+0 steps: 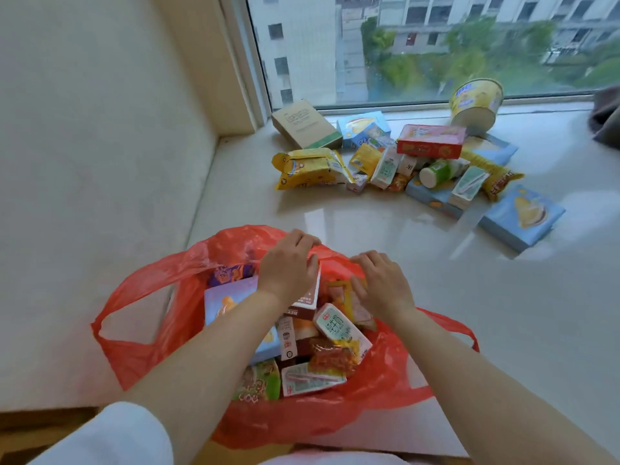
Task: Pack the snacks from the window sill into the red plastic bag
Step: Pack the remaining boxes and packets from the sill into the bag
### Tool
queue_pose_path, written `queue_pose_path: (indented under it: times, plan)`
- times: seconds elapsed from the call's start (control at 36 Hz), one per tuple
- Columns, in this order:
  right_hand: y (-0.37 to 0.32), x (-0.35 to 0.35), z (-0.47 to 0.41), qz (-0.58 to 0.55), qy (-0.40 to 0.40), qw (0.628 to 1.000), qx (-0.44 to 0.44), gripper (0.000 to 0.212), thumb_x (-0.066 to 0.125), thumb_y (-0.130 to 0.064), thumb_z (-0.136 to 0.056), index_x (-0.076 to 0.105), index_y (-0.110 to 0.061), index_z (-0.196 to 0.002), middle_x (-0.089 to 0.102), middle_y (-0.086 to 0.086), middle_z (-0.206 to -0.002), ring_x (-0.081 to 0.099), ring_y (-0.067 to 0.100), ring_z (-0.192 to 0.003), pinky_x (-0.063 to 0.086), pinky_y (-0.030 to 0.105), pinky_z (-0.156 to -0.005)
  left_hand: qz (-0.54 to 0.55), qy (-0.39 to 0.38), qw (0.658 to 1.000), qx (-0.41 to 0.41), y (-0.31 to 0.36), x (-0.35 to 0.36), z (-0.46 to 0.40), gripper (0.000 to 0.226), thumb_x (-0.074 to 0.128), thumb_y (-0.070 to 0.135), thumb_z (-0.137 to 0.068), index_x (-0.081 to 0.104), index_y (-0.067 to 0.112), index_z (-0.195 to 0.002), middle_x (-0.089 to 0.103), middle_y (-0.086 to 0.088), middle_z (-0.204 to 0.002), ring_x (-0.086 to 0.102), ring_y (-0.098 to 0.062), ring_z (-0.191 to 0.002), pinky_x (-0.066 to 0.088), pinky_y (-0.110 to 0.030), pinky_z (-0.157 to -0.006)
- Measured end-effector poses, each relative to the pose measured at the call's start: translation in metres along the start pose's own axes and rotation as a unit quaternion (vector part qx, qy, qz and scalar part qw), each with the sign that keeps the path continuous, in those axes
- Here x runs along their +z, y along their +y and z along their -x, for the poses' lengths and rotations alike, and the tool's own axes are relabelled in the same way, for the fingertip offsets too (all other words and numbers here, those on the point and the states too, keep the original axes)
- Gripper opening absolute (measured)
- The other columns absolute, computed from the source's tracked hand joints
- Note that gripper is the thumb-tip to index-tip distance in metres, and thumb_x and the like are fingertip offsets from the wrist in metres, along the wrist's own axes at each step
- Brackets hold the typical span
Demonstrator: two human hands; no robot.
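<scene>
- L hand [288,263]: grips brown carton [307,297] in red plastic bag [141,330].
- R hand [380,283]: curled at bag rim; hold unclear.
- Snack pile [402,162]: far-right; R hand nearer.

Through your window [436,45] you see pale apartment buildings [302,45] and green trees [469,58]; a dark grey cloth [607,115] sits at the right edge.

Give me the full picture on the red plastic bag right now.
The red plastic bag is thin, translucent and crinkled, sitting open on the pale window sill with loop handles splayed at both sides. It is crowded with cartons and packets. The left hand and right hand touch its far rim.
</scene>
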State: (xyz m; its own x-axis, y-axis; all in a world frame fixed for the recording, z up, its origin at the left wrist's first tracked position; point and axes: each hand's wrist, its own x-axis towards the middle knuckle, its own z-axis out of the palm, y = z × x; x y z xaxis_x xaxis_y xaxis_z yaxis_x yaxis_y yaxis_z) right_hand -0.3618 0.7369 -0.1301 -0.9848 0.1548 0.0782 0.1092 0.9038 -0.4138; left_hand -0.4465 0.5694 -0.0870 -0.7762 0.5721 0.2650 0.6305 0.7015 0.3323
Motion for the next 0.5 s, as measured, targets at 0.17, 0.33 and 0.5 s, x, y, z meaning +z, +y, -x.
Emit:
queue_pose_path:
  times: [0.17,0.33,0.5]
  plan:
    - [0.072,-0.038,-0.003,0.023,-0.038,0.995,0.09,0.038,0.05,-0.023,-0.091,0.052,-0.017,-0.129,0.05,0.003,-0.13,0.044,0.025,-0.118,0.038,0.035,-0.095,0.02,-0.038,0.999,-0.012,0.07,0.039,-0.04,0.025,0.057,0.014,-0.087,0.064,0.015,-0.111,0.061,-0.002,-0.107,0.063,-0.021,-0.086,0.046,-0.029,-0.062]
    - [0.157,-0.073,-0.009,0.038,-0.074,0.988,0.128,0.04,0.047,-0.026,-0.093,0.047,-0.018,-0.132,0.045,0.003,-0.135,0.04,0.023,-0.123,0.036,0.034,-0.099,0.042,-0.087,0.993,-0.066,0.137,0.101,-0.081,0.027,0.051,0.02,-0.091,0.059,0.022,-0.117,0.054,0.005,-0.116,0.061,-0.017,-0.093,0.047,-0.029,-0.069]
    - [0.228,-0.094,-0.017,0.032,-0.112,0.976,0.186,0.041,0.048,-0.027,-0.093,0.046,-0.018,-0.133,0.044,0.003,-0.134,0.038,0.022,-0.125,0.034,0.033,-0.102,0.068,-0.141,0.979,-0.131,0.183,0.151,-0.12,0.03,0.051,0.025,-0.091,0.055,0.024,-0.122,0.049,0.004,-0.123,0.059,-0.017,-0.099,0.049,-0.031,-0.078]
